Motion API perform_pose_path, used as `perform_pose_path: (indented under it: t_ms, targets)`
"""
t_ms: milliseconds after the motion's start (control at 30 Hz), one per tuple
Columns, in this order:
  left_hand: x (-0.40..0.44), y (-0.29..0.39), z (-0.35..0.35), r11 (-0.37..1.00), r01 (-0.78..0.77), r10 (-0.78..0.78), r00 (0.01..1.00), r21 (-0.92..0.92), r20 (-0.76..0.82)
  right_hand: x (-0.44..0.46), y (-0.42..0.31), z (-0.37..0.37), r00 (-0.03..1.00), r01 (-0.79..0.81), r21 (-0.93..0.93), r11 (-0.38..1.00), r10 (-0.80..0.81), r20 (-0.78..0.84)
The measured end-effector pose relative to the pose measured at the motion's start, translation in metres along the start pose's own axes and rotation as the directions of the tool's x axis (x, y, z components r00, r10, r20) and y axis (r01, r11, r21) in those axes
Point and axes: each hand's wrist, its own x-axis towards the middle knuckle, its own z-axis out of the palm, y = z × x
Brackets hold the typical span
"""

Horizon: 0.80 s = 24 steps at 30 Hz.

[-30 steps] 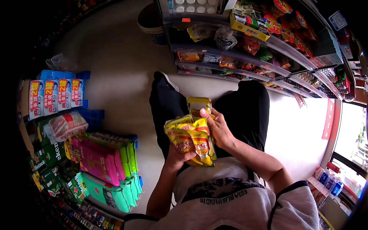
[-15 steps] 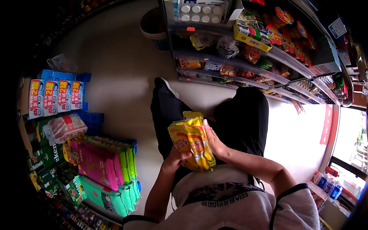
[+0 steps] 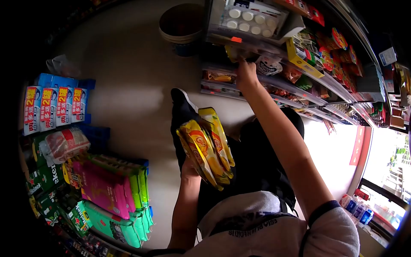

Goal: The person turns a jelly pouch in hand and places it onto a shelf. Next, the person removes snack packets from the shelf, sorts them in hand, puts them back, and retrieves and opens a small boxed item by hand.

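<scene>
Several yellow snack packets [image 3: 204, 147] stand in a bunch above my lap, gripped from below by my left hand [image 3: 190, 170], whose fingers are mostly behind them. My right hand [image 3: 247, 73] reaches out to the upper shelf, its fingers closed at a yellow packet [image 3: 231, 53] that lies partly in shadow. Just right of that hand on the same shelf is a white pouch [image 3: 269, 65] with a dark printed face.
A bucket [image 3: 182, 30] stands on the floor left of the shelf rack [image 3: 265, 47]. Pink bags [image 3: 102, 186], green bags [image 3: 117, 225], beer cartons [image 3: 43, 177] and blue-white boxes [image 3: 55, 109] are stacked at the left. A yellow carton [image 3: 302, 60] sits on a higher shelf.
My right hand has left the packets and moved up to the shelf. My left hand still holds the bunch, now tilted and slightly fanned. The view has shifted a little.
</scene>
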Motion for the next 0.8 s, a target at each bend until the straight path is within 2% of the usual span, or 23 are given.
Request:
perform_pose_path:
  t_ms: [67,133,167,200,267,300,367,400,433,467,567,600,700,800]
  targets:
    - [-0.005,0.002,-0.013,0.998,0.040,-0.037,0.997,-0.049,0.062,0.013,-0.001,0.012,0.997,0.067,-0.127,0.990,-0.070,-0.018]
    - [-0.006,0.004,-0.014,0.999,0.030,-0.027,0.996,-0.039,0.080,0.004,-0.015,0.014,0.998,0.037,-0.052,0.998,-0.034,0.046]
    - [-0.007,0.006,-0.016,0.999,0.031,-0.028,0.995,-0.031,0.091,0.003,-0.020,0.010,0.994,-0.038,-0.059,0.998,0.043,0.102]
    - [-0.007,0.007,-0.022,0.998,0.037,-0.032,0.995,-0.047,0.091,0.017,-0.011,0.004,0.984,-0.056,0.131,0.990,0.033,0.173]
    - [-0.012,0.009,-0.036,0.996,0.046,-0.039,0.995,-0.079,0.087,0.035,-0.014,-0.009,0.933,0.019,0.084,0.996,-0.048,0.357]
    - [-0.010,0.007,-0.026,0.998,-0.032,0.033,0.999,-0.046,0.012,0.035,-0.013,-0.005,0.939,0.064,0.130,0.989,-0.104,0.328]
    - [-0.008,0.008,-0.018,0.999,-0.029,0.030,0.999,-0.020,0.021,0.038,-0.010,0.004,0.941,0.161,0.222,0.962,-0.217,0.258]
    - [-0.007,0.009,-0.017,1.000,-0.028,0.028,0.999,-0.006,0.030,0.038,-0.012,0.011,0.963,0.109,0.306,0.946,-0.177,0.202]
    - [-0.008,0.010,-0.018,0.995,-0.002,-0.003,0.999,-0.100,-0.051,0.039,-0.014,0.020,0.980,0.063,0.392,0.918,-0.131,0.150]
    - [-0.005,0.011,-0.019,0.997,0.015,-0.010,0.998,-0.078,0.070,0.039,-0.017,0.027,0.992,0.020,0.477,0.879,-0.079,0.103]
    - [-0.006,0.012,-0.018,0.997,0.039,-0.035,0.997,-0.063,0.065,0.083,-0.005,0.041,0.914,-0.004,0.803,0.596,-0.324,0.245]
    - [-0.007,0.013,-0.019,0.997,0.044,-0.041,0.998,-0.060,0.053,0.089,-0.007,0.045,0.889,-0.032,0.847,0.531,-0.371,0.267]
    - [-0.007,0.012,-0.022,0.998,0.051,-0.050,0.998,-0.045,0.034,0.090,-0.005,0.046,0.901,-0.014,0.839,0.544,-0.356,0.247]
    - [-0.006,0.013,-0.025,0.998,0.062,-0.061,0.997,-0.022,0.038,0.077,-0.002,0.050,0.957,0.108,0.708,0.698,-0.265,0.116]
